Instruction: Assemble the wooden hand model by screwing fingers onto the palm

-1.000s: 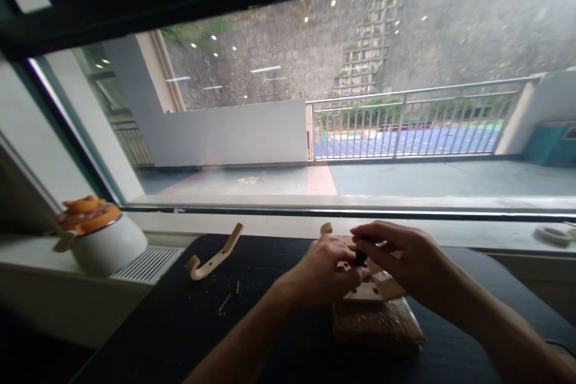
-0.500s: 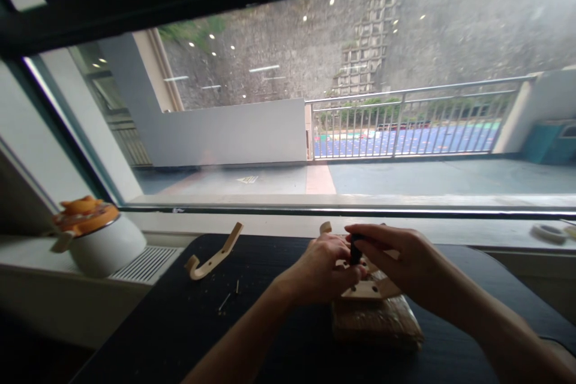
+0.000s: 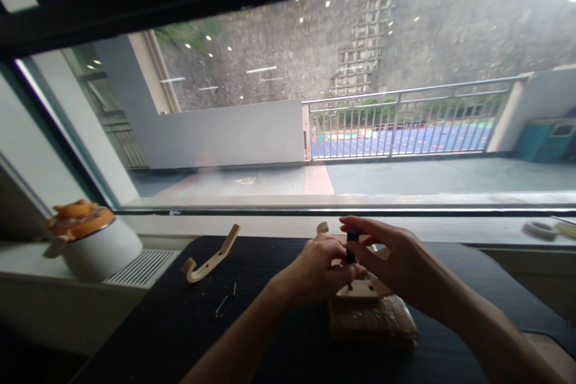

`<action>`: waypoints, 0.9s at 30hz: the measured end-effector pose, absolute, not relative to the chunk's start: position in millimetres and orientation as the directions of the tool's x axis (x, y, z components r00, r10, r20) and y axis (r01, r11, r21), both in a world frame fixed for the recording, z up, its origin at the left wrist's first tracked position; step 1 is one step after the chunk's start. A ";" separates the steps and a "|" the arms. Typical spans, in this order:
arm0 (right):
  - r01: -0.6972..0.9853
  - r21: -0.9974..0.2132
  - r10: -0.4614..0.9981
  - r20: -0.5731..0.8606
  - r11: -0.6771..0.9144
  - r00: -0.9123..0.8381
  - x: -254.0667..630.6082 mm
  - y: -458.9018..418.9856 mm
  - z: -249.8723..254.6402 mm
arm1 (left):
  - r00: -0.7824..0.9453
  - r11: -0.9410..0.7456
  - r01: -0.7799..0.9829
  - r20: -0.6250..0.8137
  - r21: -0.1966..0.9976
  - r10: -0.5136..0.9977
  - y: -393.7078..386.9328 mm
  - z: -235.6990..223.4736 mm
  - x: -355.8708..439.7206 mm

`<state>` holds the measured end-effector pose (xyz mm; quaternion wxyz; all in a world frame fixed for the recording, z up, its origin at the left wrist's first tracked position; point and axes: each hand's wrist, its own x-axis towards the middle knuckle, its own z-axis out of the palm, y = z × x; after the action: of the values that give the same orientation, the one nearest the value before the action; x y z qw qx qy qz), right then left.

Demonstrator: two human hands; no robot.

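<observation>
My right hand pinches the upright black handle of a screwdriver between thumb and fingers; its tip is hidden. Close beside it, my left hand is closed around the wooden piece at the foot of the tool, its fingertips partly hidden. This pale wooden piece has dark holes, and a curled wooden end shows behind the left hand. Beneath lies a brown block wrapped in clear film. Left of my hands, a loose hook-shaped wooden piece with holes rests on the table.
Two thin screw-like pieces lie on the black table left of my forearm. A pale pot with an orange lid stands on the sill at left. A roll of tape lies on the sill at right. The window is just behind the table.
My right hand's fingers have shifted slightly up around the black handle, with the index finger more raised. The left hand stays in place. The whole view has shifted slightly.
</observation>
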<state>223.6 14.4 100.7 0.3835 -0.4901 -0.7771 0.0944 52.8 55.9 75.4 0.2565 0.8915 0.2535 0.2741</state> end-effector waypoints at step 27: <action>0.606 -0.549 0.799 0.535 0.575 -0.274 228.5 15.0 103.9 | 0.720 -0.779 0.295 0.408 0.553 0.562 53.6 78.7 53.2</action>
<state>228.5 15.0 103.9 0.4062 -0.4453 -0.7891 0.1187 53.2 53.6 78.7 0.2315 0.8979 0.2385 0.2887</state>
